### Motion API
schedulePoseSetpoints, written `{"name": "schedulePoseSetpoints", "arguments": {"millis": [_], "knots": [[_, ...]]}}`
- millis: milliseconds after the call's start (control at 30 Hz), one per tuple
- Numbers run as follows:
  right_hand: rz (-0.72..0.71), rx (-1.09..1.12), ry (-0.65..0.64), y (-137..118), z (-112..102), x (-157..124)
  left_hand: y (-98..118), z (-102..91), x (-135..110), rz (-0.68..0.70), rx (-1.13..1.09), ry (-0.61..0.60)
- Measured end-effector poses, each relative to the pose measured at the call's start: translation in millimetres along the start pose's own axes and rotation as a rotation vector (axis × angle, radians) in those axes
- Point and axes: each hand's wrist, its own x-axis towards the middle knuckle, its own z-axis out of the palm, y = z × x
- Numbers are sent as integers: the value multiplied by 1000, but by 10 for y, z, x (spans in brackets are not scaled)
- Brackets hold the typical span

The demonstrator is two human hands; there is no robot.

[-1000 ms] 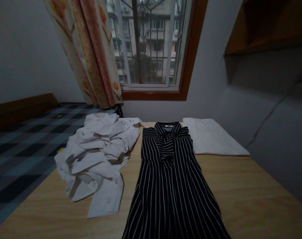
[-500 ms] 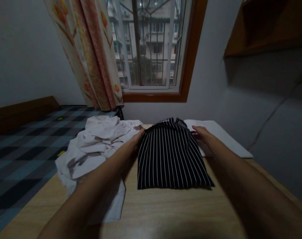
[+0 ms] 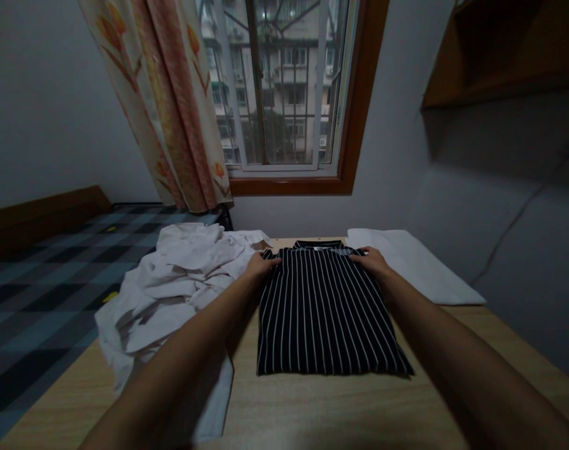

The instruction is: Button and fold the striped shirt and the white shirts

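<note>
A black shirt (image 3: 329, 312) with thin white stripes lies folded into a rough rectangle on the wooden table (image 3: 341, 412). Its collar points toward the window, and the straight folded edge faces me. My left hand (image 3: 262, 265) grips the shirt's far left corner, thumb on top and fingers partly hidden. At the far right corner, my right hand (image 3: 372, 260) pinches the cloth beside the collar. A heap of crumpled white cloth (image 3: 181, 281) lies left of the shirt, partly behind my left forearm.
Behind my right hand, a flat white folded cloth (image 3: 406, 262) lies near the wall. A bed with a checked cover (image 3: 54, 269) stands on the left. Ahead are a window (image 3: 284, 94) and a flowered curtain (image 3: 167, 112); a wooden shelf (image 3: 500, 56) hangs upper right.
The shirt's far end has come down flatter, and its collar now shows. My right hand has closed on the far right corner, and the near edge has shifted slightly toward me.
</note>
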Motion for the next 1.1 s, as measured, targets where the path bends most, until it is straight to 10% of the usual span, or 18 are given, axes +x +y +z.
{"name": "schedulePoseSetpoints", "arguments": {"millis": [400,633,833,967,1100], "knots": [[-468,-78,181,-453,-255,268,412,-79,383,364,-99,85],[-245,-108,142,-250,-59,430,341,58,516,173,177,127],[-172,-32,187,-283,-100,410,662,108,30,460,601,46],[-202,187,172,-879,25,447,1043,391,-174,505,284,7],[-182,615,-22,-1249,594,221,1050,889,-258,365,-300,11]]}}
